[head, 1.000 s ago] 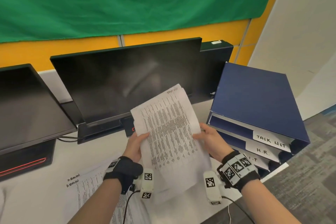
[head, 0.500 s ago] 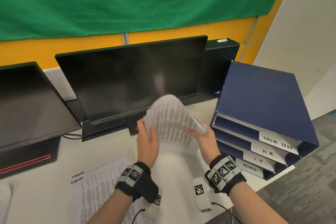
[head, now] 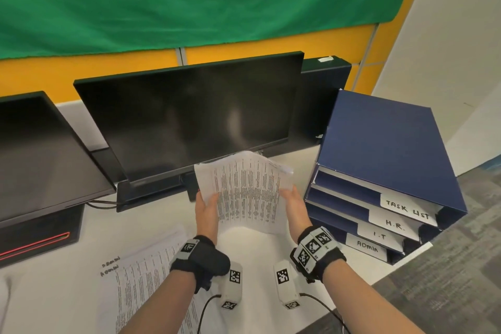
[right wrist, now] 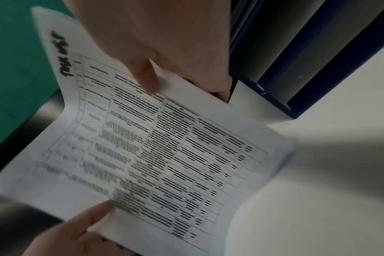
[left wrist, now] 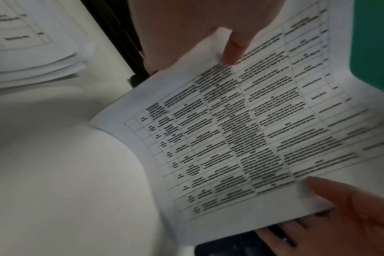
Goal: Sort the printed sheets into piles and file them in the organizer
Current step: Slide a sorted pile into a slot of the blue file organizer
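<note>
I hold a thin stack of printed sheets [head: 246,192] with table text above the white desk [head: 151,219], its far end bowed upward. My left hand [head: 207,207] pinches its left edge, thumb on top. My right hand [head: 294,205] pinches the right edge, close to the blue organizer [head: 379,149]. The organizer's trays carry labels TASK LIST [head: 406,210], H.R., I.T and ADMIN. The left wrist view shows the sheets [left wrist: 241,138] under my left thumb. In the right wrist view the sheets [right wrist: 164,155] bear handwriting at the top, beside the organizer [right wrist: 318,52].
Another pile of printed sheets [head: 146,279] lies on the desk at the lower left, seen also as the pile [left wrist: 33,52]. Two dark monitors [head: 195,116] stand behind the sheets. The desk's right edge runs just below the organizer; grey carpet lies beyond.
The sheets, held up high a second ago, have come down and forward and now bow between both hands near the organizer. Both hands kept their grip.
</note>
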A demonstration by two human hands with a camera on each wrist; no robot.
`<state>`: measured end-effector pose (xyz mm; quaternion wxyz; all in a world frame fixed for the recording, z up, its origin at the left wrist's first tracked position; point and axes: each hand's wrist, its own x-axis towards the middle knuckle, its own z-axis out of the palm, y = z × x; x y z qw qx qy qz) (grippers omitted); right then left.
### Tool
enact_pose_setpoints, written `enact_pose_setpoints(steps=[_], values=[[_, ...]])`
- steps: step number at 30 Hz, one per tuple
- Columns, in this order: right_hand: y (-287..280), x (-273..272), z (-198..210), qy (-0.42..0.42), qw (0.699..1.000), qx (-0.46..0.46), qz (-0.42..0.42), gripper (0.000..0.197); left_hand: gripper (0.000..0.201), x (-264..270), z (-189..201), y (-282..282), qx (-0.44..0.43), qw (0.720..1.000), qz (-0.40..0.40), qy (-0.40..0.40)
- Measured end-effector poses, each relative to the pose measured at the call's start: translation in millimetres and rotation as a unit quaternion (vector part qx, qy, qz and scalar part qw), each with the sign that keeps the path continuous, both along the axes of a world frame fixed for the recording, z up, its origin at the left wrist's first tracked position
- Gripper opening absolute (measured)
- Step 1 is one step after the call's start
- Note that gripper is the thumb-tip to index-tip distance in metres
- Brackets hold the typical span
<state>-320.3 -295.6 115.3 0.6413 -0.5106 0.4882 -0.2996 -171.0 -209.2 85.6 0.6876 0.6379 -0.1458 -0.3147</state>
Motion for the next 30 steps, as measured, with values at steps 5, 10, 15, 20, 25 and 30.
enact_pose_setpoints(steps=[5, 10, 15, 20, 25, 30], values=[[11, -21, -1, 0.009, 0.998, -0.055, 0.001, 0.027, 0.033, -9, 0, 4, 0.059, 0.992, -0.050, -0.103], [29, -85, -17, 0.034, 0.981, -0.091, -0.171, 0.028, 0.022, -57, 2, 10, 0.060, 0.955, -0.178, -0.230], [32, -160, -27, 0.091, 0.953, -0.060, -0.284, 0.018, 0.030, -112, 2, -2, 0.102, 0.898, -0.376, -0.203], [9, -205, -8, 0.109, 0.950, -0.043, -0.291, 0.013, 0.032, -130, 22, -17, 0.118, 0.879, -0.447, -0.118], [-25, -215, 26, 0.069, 0.952, -0.028, -0.296, 0.014, 0.030, -128, 31, -6, 0.094, 0.869, -0.485, -0.011], [-14, -216, 49, -0.052, 0.978, 0.022, -0.202, 0.014, 0.032, -130, 39, -18, 0.081, 0.889, -0.447, -0.055]])
